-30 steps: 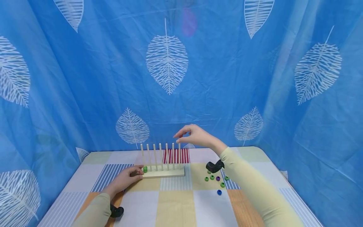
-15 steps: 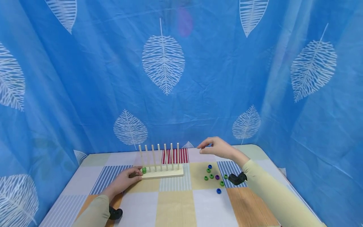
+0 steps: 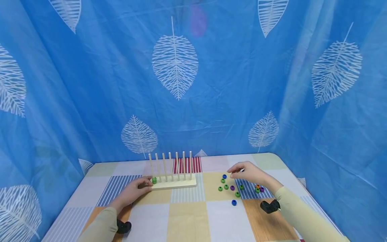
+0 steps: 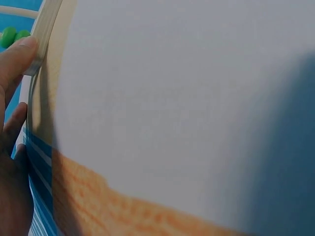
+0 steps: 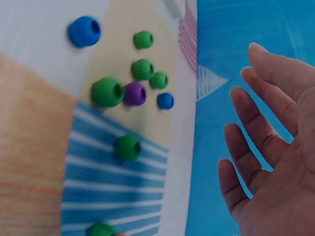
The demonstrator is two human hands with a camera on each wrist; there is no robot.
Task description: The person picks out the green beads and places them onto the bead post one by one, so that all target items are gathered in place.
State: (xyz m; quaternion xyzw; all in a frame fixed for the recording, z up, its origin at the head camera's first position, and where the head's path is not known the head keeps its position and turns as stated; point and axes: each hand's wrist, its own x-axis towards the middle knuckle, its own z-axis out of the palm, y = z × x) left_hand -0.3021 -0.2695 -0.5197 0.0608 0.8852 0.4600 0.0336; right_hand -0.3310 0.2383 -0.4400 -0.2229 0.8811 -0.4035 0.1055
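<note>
Apparently a reach-for-a-bead step; nearest on the bench (image 3: 187, 218), one blue bead (image 3: 234, 202) lies apart; farther in, the left hand (image 3: 134, 192) pinches the left end of the rack (image 3: 181, 183); the right hand (image 3: 250, 173), empty, fingers loosely spread, hangs by the loose green beads (image 3: 226, 187), gripping none; on the rack, green only on the leftmost peg (image 3: 152, 166); next move, I judge, calls for lowering and a thumb-and-finger pinch on one bead; curtain (image 3: 223, 101) behind.
</note>
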